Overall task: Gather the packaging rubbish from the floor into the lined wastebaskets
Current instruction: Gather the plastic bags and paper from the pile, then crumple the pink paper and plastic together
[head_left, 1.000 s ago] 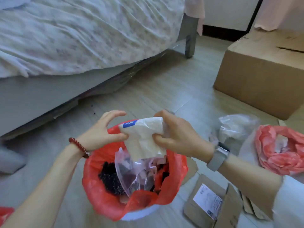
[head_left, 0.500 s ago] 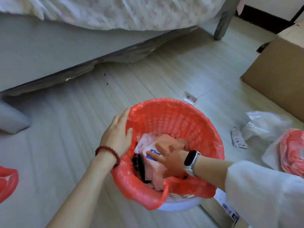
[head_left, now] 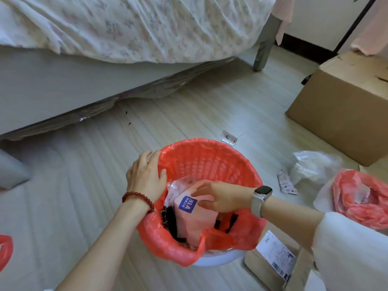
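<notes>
Two hands work at the wastebasket (head_left: 210, 164) with the red liner. The left hand (head_left: 147, 177) rests on its rim, fingers straight and a little apart. The right hand (head_left: 218, 198), fingers straight and near together, presses the white packaging bag (head_left: 193, 217) down inside. Next, I think, it must lift out and reach for the clear plastic bag (head_left: 312, 166) on the floor nearby.

red bead bracelet (head_left: 137, 198) (left wrist), pale-strapped dark-faced watch (head_left: 261, 196) and white sleeve (head_left: 348, 244) on right

Pale plank floor (head_left: 84, 185) beside a floral-sheeted bed (head_left: 126, 24).
</notes>
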{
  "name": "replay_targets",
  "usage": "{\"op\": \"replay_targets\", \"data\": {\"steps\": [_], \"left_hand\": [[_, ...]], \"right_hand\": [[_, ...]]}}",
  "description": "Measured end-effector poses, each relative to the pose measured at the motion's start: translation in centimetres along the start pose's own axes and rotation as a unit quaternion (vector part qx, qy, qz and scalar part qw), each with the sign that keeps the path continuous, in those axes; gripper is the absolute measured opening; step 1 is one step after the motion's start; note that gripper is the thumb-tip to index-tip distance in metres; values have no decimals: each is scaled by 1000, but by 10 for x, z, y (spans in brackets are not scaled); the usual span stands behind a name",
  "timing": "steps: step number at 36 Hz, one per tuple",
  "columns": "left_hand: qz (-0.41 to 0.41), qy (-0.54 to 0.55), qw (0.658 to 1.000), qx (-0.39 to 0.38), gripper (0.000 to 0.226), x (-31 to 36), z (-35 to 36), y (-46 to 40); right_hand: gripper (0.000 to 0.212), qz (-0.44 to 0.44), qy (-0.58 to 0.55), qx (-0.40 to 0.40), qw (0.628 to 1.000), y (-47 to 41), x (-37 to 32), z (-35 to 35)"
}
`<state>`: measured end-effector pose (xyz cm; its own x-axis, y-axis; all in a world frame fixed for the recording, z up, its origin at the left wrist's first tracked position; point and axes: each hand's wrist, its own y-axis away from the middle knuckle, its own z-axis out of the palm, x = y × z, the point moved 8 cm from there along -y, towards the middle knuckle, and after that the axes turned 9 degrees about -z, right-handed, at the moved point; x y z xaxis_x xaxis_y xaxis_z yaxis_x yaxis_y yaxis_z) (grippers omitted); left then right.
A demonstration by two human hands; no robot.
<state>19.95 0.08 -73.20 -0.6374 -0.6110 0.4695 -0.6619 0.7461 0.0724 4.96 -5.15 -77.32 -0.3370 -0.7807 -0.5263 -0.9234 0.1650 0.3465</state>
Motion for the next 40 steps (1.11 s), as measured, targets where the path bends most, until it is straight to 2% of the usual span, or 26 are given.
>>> {"op": "replay_targets", "data": {"steps": [3,6,9,13,18,23,25,27,31,36,40], "left_hand": [[32,10,999,28,43,31,-7,-2],[93,39,994,39,37,86,-3,-3],[170,71,983,15,35,157,20,3],[229,80,969,-54,36,243,77,30],[268,24,953,-139,39,306,166,62],[220,-34,946,-234,47,317,254,65],[198,-64,945,-252,52,315,285,62],[184,-86,942,-266,57,313,316,61],[159,-112,935,-296,65,309,372,61],[122,-135,933,-311,86,299,421,54],[143,-189,933,-270,91,300,429,55]], "right_hand": [[32,-12,0,108,994,24,-3,-38],[29,-16,-13,249,968,64,11,-76],[28,37,-41,363,930,120,52,-97],[30,163,-57,441,881,201,133,-86],[34,319,-46,381,867,282,233,-35],[45,445,19,306,841,342,316,7],[63,486,41,238,840,358,347,25],[83,496,39,185,847,368,375,42],[100,466,20,134,874,373,417,64],[96,420,-1,104,901,364,442,84],[94,400,-10,77,913,357,452,96]]}}
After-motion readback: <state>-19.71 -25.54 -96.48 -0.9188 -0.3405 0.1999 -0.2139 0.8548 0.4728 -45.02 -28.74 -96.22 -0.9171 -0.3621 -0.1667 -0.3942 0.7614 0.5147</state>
